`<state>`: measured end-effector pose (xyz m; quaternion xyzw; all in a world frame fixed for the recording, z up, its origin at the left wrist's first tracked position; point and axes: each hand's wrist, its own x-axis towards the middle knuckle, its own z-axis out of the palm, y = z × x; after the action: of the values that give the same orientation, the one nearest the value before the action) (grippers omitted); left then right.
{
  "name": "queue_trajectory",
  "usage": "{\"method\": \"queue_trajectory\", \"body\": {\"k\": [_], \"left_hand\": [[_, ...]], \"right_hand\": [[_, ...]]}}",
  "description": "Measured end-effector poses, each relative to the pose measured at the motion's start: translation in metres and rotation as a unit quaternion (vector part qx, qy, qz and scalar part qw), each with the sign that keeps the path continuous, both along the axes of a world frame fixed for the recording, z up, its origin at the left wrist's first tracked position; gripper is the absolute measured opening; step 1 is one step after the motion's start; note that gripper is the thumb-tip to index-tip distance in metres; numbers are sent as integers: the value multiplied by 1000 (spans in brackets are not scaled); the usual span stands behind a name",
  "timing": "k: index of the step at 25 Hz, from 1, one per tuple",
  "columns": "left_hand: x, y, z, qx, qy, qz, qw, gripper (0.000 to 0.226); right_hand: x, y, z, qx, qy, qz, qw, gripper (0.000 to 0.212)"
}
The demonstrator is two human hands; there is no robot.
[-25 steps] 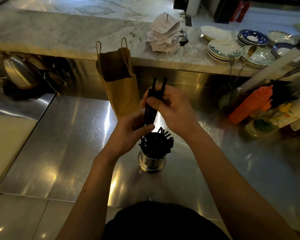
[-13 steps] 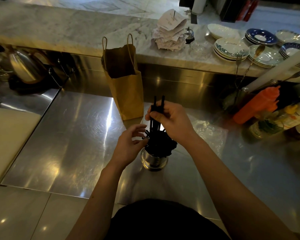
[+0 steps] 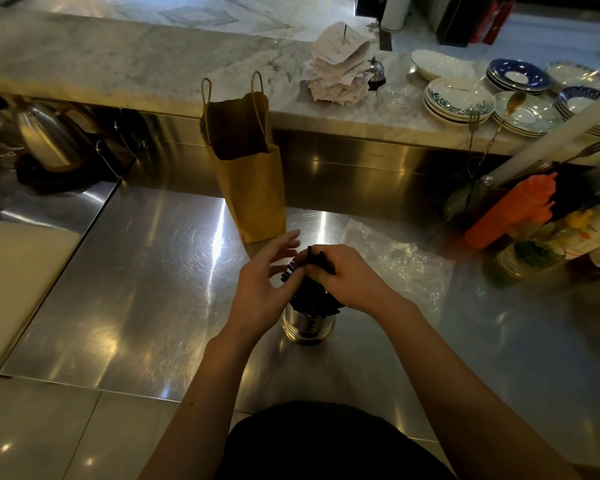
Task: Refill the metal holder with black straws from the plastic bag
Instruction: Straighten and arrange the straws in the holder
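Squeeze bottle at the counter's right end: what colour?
The squeeze bottle is orange, nozzle included. It shows in the head view, the only view here.

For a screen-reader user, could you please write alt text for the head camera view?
A person's right hand grips black straws standing in a metal holder on a steel counter, with the left hand open beside them. A brown paper bag stands behind, and a clear plastic bag lies to the right.

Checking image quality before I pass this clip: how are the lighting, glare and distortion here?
Head view, all of it: dim, warm light; bright glare streaks on the steel counter; the black straws merge into one dark mass above the metal holder; wide-angle bending bows the marble ledge.
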<state>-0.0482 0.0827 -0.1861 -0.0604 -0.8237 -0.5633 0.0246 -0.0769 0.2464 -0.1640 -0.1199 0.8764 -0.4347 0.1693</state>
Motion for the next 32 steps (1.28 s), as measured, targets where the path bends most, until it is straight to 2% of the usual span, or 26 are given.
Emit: {"method": "queue_trajectory", "body": {"k": [3,6,8,9,10,12,14,17,20,22,24,27,29,32], "left_hand": [[1,12,10,-13,39,-53,998,43],[-2,24,4,-51,59,-90,993,38],[-4,26,-5,-69,54,-94,992,38],[-4,25,-8,-74,50,-89,992,39],[-5,23,-11,-80,49,-80,992,39],[-5,20,-15,-88,53,-65,993,39],[-4,19,-16,-89,59,-59,993,40],[-2,20,-20,-100,54,-68,991,35],[1,20,-22,-139,44,-88,985,28],[2,21,-18,-128,42,-69,988,26],[1,20,-13,-109,48,-30,992,22],[-2,19,-5,-102,67,10,992,14],[-2,20,-3,-105,62,9,993,12],[0,22,-6,-108,51,-9,993,13]], "right_hand": [[2,3,0,34,-4,8,999,27],[1,6,-5,80,-17,10,997,16],[2,8,-7,79,-15,-2,997,17],[3,10,-7,69,-5,-6,998,8],[4,13,-9,52,3,-11,999,9],[6,19,-10,25,21,-27,999,29],[8,25,-11,10,39,-49,998,40],[10,34,-12,-36,42,-101,993,41],[12,42,-16,-26,63,-126,990,36],[15,49,-18,-12,67,-138,988,34],[17,56,-17,0,42,-142,989,37],[19,61,-18,36,-45,-132,990,50],[20,56,-22,57,-61,-131,988,46],[21,42,-30,86,-39,-138,986,25]]}}
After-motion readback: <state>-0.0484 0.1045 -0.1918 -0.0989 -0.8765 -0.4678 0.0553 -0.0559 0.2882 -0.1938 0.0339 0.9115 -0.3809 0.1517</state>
